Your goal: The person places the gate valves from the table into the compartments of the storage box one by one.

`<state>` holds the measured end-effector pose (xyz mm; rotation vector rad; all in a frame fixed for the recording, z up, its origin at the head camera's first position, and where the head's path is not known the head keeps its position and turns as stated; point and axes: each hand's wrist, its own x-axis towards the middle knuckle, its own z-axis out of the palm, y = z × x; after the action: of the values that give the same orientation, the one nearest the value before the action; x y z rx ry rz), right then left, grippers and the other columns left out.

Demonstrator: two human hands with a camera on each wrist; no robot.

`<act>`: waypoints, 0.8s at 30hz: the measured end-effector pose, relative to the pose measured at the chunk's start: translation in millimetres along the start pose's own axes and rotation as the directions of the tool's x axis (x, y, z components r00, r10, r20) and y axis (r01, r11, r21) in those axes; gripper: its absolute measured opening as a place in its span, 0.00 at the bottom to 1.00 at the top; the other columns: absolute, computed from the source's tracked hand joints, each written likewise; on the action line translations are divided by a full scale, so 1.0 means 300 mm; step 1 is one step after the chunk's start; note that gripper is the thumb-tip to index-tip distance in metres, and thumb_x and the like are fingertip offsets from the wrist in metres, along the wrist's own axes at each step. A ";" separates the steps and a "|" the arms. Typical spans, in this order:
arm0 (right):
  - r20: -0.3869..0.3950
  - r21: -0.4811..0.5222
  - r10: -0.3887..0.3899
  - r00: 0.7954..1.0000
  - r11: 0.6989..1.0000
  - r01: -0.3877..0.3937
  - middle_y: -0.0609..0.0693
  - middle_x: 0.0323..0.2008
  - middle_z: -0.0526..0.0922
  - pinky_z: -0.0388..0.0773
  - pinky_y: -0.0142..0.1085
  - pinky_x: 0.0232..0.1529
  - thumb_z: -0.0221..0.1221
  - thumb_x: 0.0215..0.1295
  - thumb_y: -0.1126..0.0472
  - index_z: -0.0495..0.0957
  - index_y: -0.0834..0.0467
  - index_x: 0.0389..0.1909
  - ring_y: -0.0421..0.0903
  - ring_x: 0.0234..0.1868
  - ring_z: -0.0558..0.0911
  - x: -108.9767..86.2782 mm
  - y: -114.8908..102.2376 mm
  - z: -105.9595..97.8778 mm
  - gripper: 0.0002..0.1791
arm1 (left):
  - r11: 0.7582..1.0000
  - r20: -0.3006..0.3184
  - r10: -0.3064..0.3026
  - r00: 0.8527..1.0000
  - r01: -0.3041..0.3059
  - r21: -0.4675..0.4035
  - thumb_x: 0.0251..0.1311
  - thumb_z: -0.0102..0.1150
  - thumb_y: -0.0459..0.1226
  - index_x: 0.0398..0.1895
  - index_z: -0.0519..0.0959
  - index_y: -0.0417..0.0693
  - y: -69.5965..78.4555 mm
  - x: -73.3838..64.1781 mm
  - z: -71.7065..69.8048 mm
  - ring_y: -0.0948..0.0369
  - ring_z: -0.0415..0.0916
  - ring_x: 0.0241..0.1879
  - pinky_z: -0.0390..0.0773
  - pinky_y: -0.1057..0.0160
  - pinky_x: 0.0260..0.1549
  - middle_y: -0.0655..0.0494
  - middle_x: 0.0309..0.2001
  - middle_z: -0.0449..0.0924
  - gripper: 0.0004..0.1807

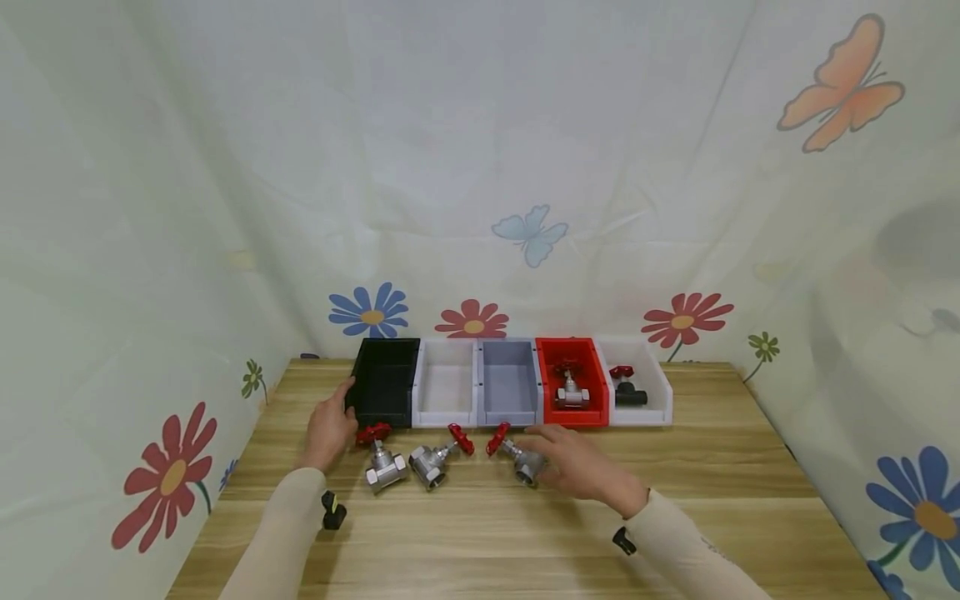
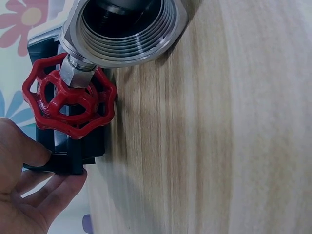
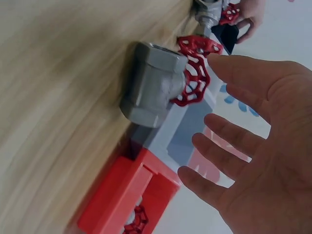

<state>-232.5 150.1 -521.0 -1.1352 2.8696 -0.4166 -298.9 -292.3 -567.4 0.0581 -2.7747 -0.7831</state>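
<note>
At the left end of the bin row, my left hand [image 1: 330,429] grips the side wall of the black bin [image 1: 386,379], thumb and fingers on either side in the left wrist view. A metal valve [image 1: 386,471] with a red handwheel [image 2: 70,105] lies just right of that hand. Beside it lies a second similar valve [image 1: 430,467], its handwheel tilted to the right. My right hand [image 1: 581,467], fingers spread, reaches over a third valve [image 1: 527,468] in front of the grey bin [image 1: 510,379]. The right wrist view shows its palm and fingers bare beside the silver body [image 3: 153,85].
A white bin [image 1: 447,379] stands between the black and grey ones. The red bin [image 1: 605,408] holds a metal valve [image 1: 572,396]. In the right white bin [image 1: 660,387] lies a dark fitting [image 1: 630,396] with a red handle. A patterned curtain [image 1: 480,167] hangs behind the wooden table [image 1: 465,550].
</note>
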 end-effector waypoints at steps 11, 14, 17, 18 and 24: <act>0.053 -0.064 -0.034 0.998 0.997 0.037 0.59 0.65 0.72 0.70 0.57 0.62 0.65 0.55 0.64 0.74 0.48 0.65 0.58 0.64 0.73 0.007 0.007 0.067 0.33 | 1.000 -0.006 0.007 1.000 -0.007 -0.005 0.62 0.52 0.28 0.71 0.64 0.44 -0.002 0.004 0.000 0.52 0.70 0.24 0.75 0.48 0.33 0.29 0.41 0.82 0.31; 0.048 -0.074 -0.053 0.997 0.996 0.057 0.59 0.64 0.73 0.70 0.58 0.62 0.66 0.55 0.65 0.74 0.49 0.65 0.59 0.64 0.73 0.006 0.012 0.081 0.33 | 1.000 -0.002 0.002 1.000 -0.002 -0.005 0.63 0.51 0.29 0.72 0.64 0.44 -0.006 0.005 0.003 0.51 0.72 0.26 0.76 0.46 0.36 0.28 0.44 0.82 0.31; 0.045 -0.087 -0.068 0.997 0.994 0.072 0.59 0.63 0.74 0.70 0.57 0.62 0.67 0.54 0.65 0.76 0.50 0.63 0.59 0.63 0.72 0.007 0.015 0.091 0.31 | 1.000 -0.001 0.004 1.000 -0.004 -0.008 0.63 0.51 0.28 0.72 0.64 0.44 -0.008 0.006 0.004 0.51 0.72 0.26 0.76 0.46 0.36 0.28 0.45 0.81 0.31; 0.047 -0.088 -0.066 0.997 0.994 0.070 0.59 0.62 0.74 0.70 0.57 0.62 0.67 0.55 0.65 0.76 0.50 0.62 0.59 0.63 0.72 0.009 0.016 0.093 0.31 | 1.000 -0.003 0.008 1.000 -0.008 -0.008 0.63 0.51 0.28 0.72 0.64 0.44 -0.008 0.006 0.005 0.52 0.72 0.26 0.76 0.46 0.35 0.28 0.45 0.81 0.31; 0.057 -0.082 -0.054 0.997 0.995 0.058 0.58 0.62 0.75 0.69 0.57 0.62 0.68 0.54 0.63 0.78 0.49 0.60 0.59 0.63 0.72 0.015 0.022 0.109 0.29 | 1.000 -0.001 0.007 1.000 -0.007 -0.013 0.63 0.51 0.28 0.72 0.63 0.44 -0.008 0.001 0.007 0.52 0.71 0.25 0.76 0.47 0.35 0.29 0.41 0.82 0.31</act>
<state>-236.1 143.9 -553.8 -1.2221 2.8380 -0.2653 -299.7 -293.4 -570.3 0.0461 -2.7675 -0.7989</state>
